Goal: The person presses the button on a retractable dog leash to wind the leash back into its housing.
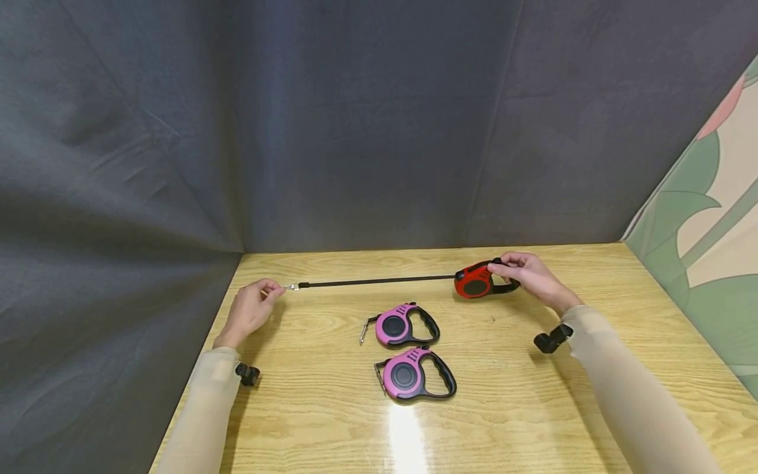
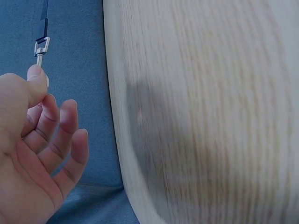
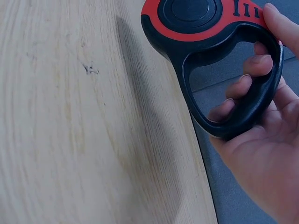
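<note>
My right hand (image 1: 531, 276) grips the black handle of a red retractable dog leash (image 1: 474, 282), fingers wrapped through the loop and thumb along the top. In the right wrist view the leash handle (image 3: 254, 100) hangs over the table with its shadow below. A black strap (image 1: 379, 281) runs out of the casing to the left, drawn straight. At its end is a metal clip (image 2: 41, 49), pinched between the thumb and index finger of my left hand (image 1: 251, 309). The other left fingers are loosely bent, and the thumb hides part of the clip.
Two pink retractable leashes, an upper one (image 1: 393, 327) and a lower one (image 1: 405, 376), lie mid-table with clips toward the left. Dark grey curtain (image 1: 367, 131) stands behind and left of the wooden table (image 1: 485, 415). A floral-patterned surface (image 1: 710, 243) is at the right.
</note>
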A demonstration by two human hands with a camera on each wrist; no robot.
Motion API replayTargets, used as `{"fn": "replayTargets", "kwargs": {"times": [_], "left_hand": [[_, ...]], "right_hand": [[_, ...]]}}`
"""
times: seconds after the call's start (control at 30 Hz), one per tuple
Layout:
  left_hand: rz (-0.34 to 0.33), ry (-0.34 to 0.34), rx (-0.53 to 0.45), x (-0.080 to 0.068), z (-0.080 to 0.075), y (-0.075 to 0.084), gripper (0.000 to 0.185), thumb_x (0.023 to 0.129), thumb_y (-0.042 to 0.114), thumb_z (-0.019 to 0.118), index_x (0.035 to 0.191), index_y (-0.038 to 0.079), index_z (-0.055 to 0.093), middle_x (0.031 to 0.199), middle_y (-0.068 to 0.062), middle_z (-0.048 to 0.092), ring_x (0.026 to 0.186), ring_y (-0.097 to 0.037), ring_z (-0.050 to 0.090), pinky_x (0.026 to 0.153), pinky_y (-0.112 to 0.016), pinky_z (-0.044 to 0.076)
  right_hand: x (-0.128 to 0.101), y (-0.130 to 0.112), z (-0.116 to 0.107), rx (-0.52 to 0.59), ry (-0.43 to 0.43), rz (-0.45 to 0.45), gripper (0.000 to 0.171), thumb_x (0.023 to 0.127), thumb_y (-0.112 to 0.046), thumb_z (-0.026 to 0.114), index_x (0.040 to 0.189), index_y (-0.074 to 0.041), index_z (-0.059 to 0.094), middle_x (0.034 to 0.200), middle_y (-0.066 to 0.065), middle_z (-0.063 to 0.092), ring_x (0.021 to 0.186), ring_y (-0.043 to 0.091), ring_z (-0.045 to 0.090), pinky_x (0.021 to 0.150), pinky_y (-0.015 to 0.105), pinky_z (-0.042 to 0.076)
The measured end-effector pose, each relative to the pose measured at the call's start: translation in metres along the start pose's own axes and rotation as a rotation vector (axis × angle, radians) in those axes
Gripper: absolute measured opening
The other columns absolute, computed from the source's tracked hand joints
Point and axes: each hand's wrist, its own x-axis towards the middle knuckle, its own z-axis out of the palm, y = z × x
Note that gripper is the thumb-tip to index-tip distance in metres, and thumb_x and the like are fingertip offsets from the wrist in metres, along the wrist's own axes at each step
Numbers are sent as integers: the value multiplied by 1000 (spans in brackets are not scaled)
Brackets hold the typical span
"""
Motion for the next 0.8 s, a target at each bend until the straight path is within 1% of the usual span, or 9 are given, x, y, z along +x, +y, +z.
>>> {"fn": "replayTargets", "kwargs": {"times": [0.2, 0.27, 0.4, 0.47, 0.7, 0.8], "left_hand": [[3, -3, 0, 1, 1, 0, 25, 109, 31, 63, 111, 8, 73, 99, -14, 76, 77, -19, 64, 72, -35, 49], [7, -2, 3, 1, 2, 1, 24, 109, 30, 63, 111, 8, 73, 98, -14, 76, 76, -18, 64, 72, -35, 49], [6, -3, -1, 1, 3, 2, 24, 109, 29, 64, 110, 7, 74, 98, -14, 76, 76, -19, 64, 71, -34, 49], [5, -1, -1, 1, 3, 3, 23, 109, 29, 64, 110, 7, 74, 98, -14, 76, 77, -19, 64, 71, -34, 49], [-15, 3, -1, 2, 5, 3, 23, 109, 31, 64, 109, 9, 73, 96, -13, 75, 78, -19, 64, 71, -35, 48], [-12, 1, -6, 2, 4, 4, 24, 109, 31, 63, 110, 9, 73, 97, -14, 76, 79, -20, 64, 72, -35, 48]], "right_hand": [[1, -2, 1, 7, -4, 4, 19, 103, -28, 74, 91, -16, 64, 76, -6, 58, 67, 13, 39, 67, 33, 29], [1, -2, 1, 7, -4, 5, 19, 103, -28, 73, 91, -16, 64, 76, -6, 58, 65, 13, 38, 66, 33, 29], [2, -1, 3, 2, -2, 1, 18, 103, -28, 73, 92, -17, 65, 75, -7, 59, 56, 9, 31, 59, 33, 26], [3, -1, 3, 3, -1, -2, 18, 103, -28, 73, 92, -17, 65, 75, -7, 59, 55, 9, 31, 59, 33, 26], [3, 1, 5, -7, 8, -8, 20, 103, -30, 73, 91, -16, 64, 76, -7, 58, 71, 13, 42, 67, 33, 31], [3, 2, 6, -7, 8, -12, 20, 103, -30, 73, 91, -16, 64, 76, -7, 58, 71, 12, 44, 68, 32, 32]]}}
